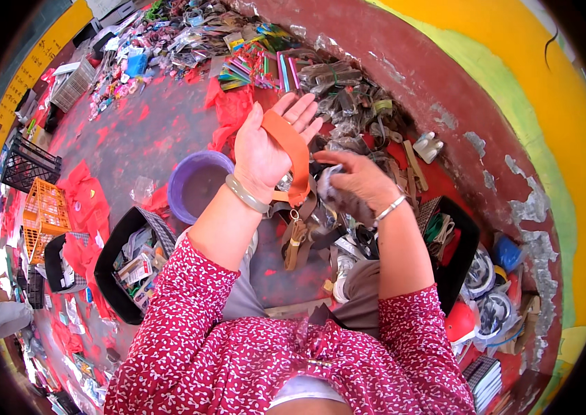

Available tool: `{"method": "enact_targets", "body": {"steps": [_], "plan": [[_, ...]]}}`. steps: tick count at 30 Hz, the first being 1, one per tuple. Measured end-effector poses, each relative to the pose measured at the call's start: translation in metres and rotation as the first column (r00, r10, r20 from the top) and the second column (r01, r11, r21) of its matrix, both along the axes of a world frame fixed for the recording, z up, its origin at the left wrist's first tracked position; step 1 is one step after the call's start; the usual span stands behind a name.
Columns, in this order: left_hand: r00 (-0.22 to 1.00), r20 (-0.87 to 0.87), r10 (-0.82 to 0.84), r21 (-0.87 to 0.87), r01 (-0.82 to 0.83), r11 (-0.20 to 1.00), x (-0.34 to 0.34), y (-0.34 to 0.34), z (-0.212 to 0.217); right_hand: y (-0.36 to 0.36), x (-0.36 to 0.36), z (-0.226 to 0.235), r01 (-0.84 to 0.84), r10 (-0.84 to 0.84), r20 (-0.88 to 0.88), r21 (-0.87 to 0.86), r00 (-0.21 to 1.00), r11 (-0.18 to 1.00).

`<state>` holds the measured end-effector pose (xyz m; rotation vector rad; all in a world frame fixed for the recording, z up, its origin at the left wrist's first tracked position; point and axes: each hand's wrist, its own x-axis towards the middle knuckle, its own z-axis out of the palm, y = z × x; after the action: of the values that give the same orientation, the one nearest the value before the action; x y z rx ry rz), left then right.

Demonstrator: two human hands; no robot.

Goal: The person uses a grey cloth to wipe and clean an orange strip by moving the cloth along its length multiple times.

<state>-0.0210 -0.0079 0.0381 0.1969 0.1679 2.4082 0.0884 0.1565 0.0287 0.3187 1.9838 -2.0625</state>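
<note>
My left hand (265, 152) is turned palm up with its fingers stretched out. Across that palm lies an orange strap (298, 149), which curves down past the wrist. Just under its lower end a small metal ring (294, 214) shows, with a brown strap bundle (295, 242) below it. To the right, my right hand (362, 181) has curled fingers round a grey-brown, soft-looking bundle (338, 197). Motion blur hides what kind of thing this is. The two hands are close but apart.
A purple basin (177, 197) stands left of my left forearm. Black crates (116, 294) flank me, and an orange crate (44, 207) is farther left. Strap bundles in plastic (348, 90) line the red wall (438, 97). Coloured sticks (255, 66) lie at the far side.
</note>
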Motion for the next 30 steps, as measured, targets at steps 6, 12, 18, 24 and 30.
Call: {"method": "enact_targets", "body": {"steps": [6,12,18,24,30], "plan": [[0.999,-0.024,0.030,-0.090,-0.032,0.995,-0.005,0.000,0.000,-0.023,-0.010,-0.025,-0.061,0.046,-0.122,-0.123,0.991,0.991],[0.921,-0.355,-0.161,-0.485,-0.033,0.874,0.025,0.016,-0.001,-0.030,-0.003,-0.004,0.116,-0.169,-0.130,-0.342,0.977,0.933],[0.996,-0.085,0.012,-0.145,-0.024,0.989,0.005,0.014,-0.010,0.005,0.004,0.019,0.467,-0.475,-0.192,-0.088,0.859,0.880],[0.993,-0.076,-0.091,-0.230,0.071,0.971,0.015,0.018,-0.017,0.001,0.007,0.039,0.295,-0.542,-0.210,-0.655,0.814,0.696],[0.974,-0.015,-0.227,-0.070,0.226,0.972,0.026,0.013,-0.008,-0.025,0.000,0.018,0.470,0.509,-0.624,0.781,0.593,0.411]]}}
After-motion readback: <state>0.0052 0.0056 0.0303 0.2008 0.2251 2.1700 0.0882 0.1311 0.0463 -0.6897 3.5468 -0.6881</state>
